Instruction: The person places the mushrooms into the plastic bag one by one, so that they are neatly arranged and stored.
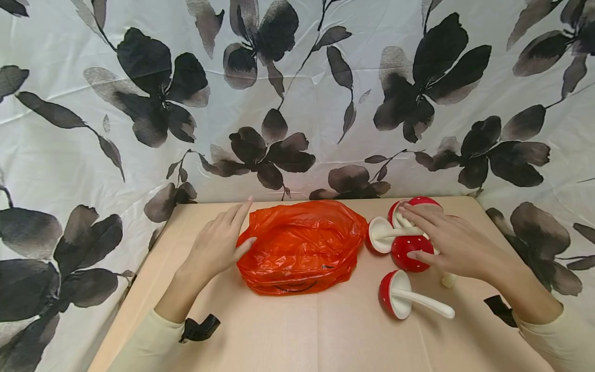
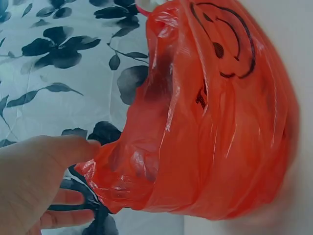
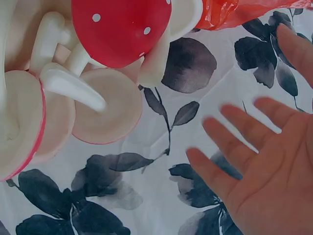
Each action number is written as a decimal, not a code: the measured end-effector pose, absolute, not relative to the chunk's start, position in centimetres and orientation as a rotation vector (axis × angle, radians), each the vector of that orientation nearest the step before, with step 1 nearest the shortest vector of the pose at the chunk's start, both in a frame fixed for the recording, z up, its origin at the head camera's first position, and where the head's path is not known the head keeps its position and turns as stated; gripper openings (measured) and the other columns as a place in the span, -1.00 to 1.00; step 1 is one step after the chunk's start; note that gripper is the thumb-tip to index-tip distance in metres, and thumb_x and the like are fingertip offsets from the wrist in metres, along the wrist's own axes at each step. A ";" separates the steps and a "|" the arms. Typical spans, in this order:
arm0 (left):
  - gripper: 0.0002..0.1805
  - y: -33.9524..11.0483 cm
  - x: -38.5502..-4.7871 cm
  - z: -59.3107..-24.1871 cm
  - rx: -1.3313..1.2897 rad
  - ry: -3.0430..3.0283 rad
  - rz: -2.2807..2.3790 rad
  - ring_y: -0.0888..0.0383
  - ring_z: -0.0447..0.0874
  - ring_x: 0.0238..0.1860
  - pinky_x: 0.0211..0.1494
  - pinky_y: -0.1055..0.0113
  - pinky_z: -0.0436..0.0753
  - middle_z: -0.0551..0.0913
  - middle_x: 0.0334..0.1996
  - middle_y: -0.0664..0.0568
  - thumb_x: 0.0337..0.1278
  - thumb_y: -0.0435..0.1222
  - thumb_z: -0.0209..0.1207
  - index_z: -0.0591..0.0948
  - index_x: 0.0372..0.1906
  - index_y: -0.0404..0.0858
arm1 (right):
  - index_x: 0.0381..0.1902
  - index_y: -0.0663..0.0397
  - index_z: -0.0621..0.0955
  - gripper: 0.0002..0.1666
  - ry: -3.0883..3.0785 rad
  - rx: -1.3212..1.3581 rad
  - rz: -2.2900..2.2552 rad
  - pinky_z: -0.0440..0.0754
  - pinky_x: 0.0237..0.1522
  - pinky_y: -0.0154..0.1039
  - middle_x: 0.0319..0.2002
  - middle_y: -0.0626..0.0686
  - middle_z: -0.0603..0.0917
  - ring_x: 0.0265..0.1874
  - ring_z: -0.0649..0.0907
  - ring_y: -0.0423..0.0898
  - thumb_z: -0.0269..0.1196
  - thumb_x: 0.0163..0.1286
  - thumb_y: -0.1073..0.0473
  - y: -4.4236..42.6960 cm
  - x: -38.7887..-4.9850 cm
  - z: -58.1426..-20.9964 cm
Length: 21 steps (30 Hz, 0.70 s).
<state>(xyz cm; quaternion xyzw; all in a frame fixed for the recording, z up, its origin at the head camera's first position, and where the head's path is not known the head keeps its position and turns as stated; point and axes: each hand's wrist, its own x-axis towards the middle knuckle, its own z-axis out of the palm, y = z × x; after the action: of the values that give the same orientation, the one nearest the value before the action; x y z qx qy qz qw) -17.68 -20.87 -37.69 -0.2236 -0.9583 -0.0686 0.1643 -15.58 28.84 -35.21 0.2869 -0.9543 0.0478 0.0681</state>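
The spread left grip is flanking the bag on the counter, while the right grip, also spread, is risking scattering the mushrooms heaped beside the bag by brushing them.

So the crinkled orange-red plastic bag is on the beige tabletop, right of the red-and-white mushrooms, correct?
Not quite: in the head view, the crinkled orange-red plastic bag lies left of the red-and-white mushrooms, on the beige tabletop.
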 end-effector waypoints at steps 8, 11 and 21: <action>-0.07 -21.4 -18.7 -38.5 -0.480 -2.849 -0.815 -0.11 0.72 0.04 -0.01 -0.10 0.72 0.65 0.13 -0.18 0.19 -0.22 0.36 0.14 0.58 -0.20 | 0.27 0.01 0.61 -0.25 -3.191 0.808 0.415 0.69 0.02 0.05 0.13 0.10 0.71 0.05 0.68 0.12 0.53 0.13 -0.07 29.4 -14.6 -35.4; -0.20 -21.7 -19.0 -38.9 -0.459 -2.818 -1.056 -0.11 0.74 -0.02 -0.02 -0.01 0.74 0.68 0.06 -0.20 0.20 -0.32 0.34 0.25 0.51 -0.26 | 0.25 -0.01 0.61 -0.25 -3.316 0.831 0.539 0.77 -0.20 -0.09 0.15 0.06 0.69 -0.02 0.70 0.00 0.52 0.13 -0.13 29.9 -14.4 -35.7; -0.53 -22.3 -19.2 -39.8 -0.382 -2.797 -1.332 -0.05 0.70 -0.09 -0.13 0.24 0.75 0.72 -0.07 -0.12 0.21 -0.38 0.34 0.55 0.22 -0.28 | 0.15 -0.04 0.66 -0.43 -3.482 0.969 0.822 0.67 -0.27 -0.34 -0.18 -0.18 0.71 -0.22 0.66 -0.22 0.50 0.18 -0.03 30.5 -14.0 -37.4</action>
<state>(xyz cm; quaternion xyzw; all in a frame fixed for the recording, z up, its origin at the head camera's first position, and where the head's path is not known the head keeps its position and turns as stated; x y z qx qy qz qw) -19.19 -22.29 -39.78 -0.1222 -0.8960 -0.4267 0.0099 -14.00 30.50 -37.36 0.2511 -0.9021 0.2130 -0.2789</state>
